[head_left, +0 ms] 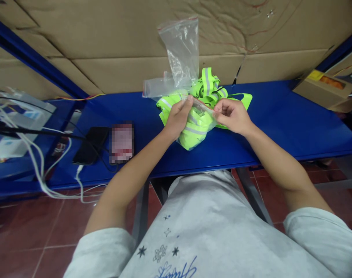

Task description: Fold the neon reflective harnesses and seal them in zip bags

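A clear zip bag (pixel 195 125) with neon yellow-green reflective strapping inside hangs between my hands over the blue table. My left hand (pixel 178 116) pinches the left end of its red-lined top edge. At the right end of that edge, the fingers of my right hand (pixel 232 115) are closed on the bag. Behind the bag lies a loose heap of the same reflective strapping (pixel 208 83), partly covered by the bag and my hands. Clear zip bags, one standing upright (pixel 183 52) and another lying flat (pixel 157 88), are just beyond my left hand.
On the blue table (pixel 286 116), a black phone (pixel 92 144) and a pixelated object (pixel 122 143) lie left of my arms. White cables (pixel 38 162) trail over the left edge. A cardboard box (pixel 323 90) stands at the right. Cardboard sheeting (pixel 121 34) backs the table.
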`<state>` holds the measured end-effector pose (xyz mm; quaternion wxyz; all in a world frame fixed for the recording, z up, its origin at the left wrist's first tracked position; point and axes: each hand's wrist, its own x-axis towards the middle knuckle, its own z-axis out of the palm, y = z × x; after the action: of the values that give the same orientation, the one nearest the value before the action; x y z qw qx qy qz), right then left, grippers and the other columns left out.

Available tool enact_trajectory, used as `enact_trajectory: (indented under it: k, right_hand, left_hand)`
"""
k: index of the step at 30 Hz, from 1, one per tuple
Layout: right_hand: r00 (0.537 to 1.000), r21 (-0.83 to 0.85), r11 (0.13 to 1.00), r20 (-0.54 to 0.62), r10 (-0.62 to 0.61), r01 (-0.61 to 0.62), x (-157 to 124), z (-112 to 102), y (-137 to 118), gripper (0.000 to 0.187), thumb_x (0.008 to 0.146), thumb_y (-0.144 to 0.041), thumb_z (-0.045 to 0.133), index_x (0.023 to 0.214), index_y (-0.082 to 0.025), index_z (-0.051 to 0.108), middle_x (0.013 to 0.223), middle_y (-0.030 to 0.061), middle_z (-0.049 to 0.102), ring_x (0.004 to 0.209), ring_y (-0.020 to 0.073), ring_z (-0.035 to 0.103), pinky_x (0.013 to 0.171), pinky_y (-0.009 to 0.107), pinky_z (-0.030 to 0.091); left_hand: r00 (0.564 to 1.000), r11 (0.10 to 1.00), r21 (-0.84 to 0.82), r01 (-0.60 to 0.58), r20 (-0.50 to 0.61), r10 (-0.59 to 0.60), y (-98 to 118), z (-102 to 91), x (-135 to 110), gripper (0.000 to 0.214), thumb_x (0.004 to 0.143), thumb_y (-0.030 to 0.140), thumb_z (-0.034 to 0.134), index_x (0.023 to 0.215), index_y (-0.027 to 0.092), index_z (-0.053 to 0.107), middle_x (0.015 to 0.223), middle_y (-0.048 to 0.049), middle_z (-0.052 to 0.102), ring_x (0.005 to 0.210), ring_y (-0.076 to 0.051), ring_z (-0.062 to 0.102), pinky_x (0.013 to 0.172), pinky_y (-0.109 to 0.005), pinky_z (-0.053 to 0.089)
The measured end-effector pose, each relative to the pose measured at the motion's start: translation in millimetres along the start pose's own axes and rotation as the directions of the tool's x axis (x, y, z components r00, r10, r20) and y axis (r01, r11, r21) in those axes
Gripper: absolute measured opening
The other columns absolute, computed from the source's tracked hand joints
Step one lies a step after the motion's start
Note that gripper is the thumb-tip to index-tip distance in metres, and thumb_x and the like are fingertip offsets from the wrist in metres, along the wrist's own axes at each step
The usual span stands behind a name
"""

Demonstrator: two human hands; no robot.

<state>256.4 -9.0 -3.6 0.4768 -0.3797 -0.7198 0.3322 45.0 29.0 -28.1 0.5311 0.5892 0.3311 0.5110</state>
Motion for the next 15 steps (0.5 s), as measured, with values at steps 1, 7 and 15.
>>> enact_trajectory:
  k: [1, 7, 15]
  right_hand:
    - [1.0, 0.001, 1.0, 0.007, -0.007, 0.007, 0, -1, -1, 0.032, 0.082, -0.041, 0.08, 0.076, -0.021, 0.057, 0.06, -0.0039, 0.052, 0.051, 0.009, 0.043, 0.048, 0.025, 0.032]
    - [0.998, -0.052, 0.999, 0.061, -0.002, 0.006, 1, -5, -6, 0.035, 0.079, -0.046, 0.081, 0.076, -0.022, 0.056, 0.065, -0.003, 0.051, 0.057, 0.0104, 0.041, 0.052, 0.027, 0.032]
    - [0.997, -0.103, 0.992, 0.038, -0.063, 0.066, 0, -9, -2, 0.031, 0.083, -0.042, 0.075, 0.074, -0.022, 0.054, 0.067, -0.0025, 0.049, 0.06, 0.0115, 0.041, 0.054, 0.028, 0.032]
  left_hand:
    - [1.0, 1.0, 0.012, -0.021, -0.009, 0.021, 0, 0.5, 0, 0.054, 0.094, 0.071, 0.058, 0.095, 0.022, 0.079, 0.087, -0.0022, 0.075, 0.084, -0.02, 0.074, 0.079, -0.031, 0.061]
    - [0.989, 0.99, 0.065, -0.124, -0.073, 0.128, 0, 7.4, -6, 0.054, 0.096, 0.069, 0.056, 0.085, 0.021, 0.076, 0.084, -0.0021, 0.072, 0.091, -0.022, 0.073, 0.09, -0.034, 0.059]
    - [0.987, 0.99, 0.062, -0.13, -0.082, 0.135, -1, 14.5, -8, 0.062, 0.098, 0.074, 0.046, 0.087, 0.022, 0.077, 0.085, -0.0028, 0.075, 0.09, -0.021, 0.073, 0.092, -0.035, 0.059]
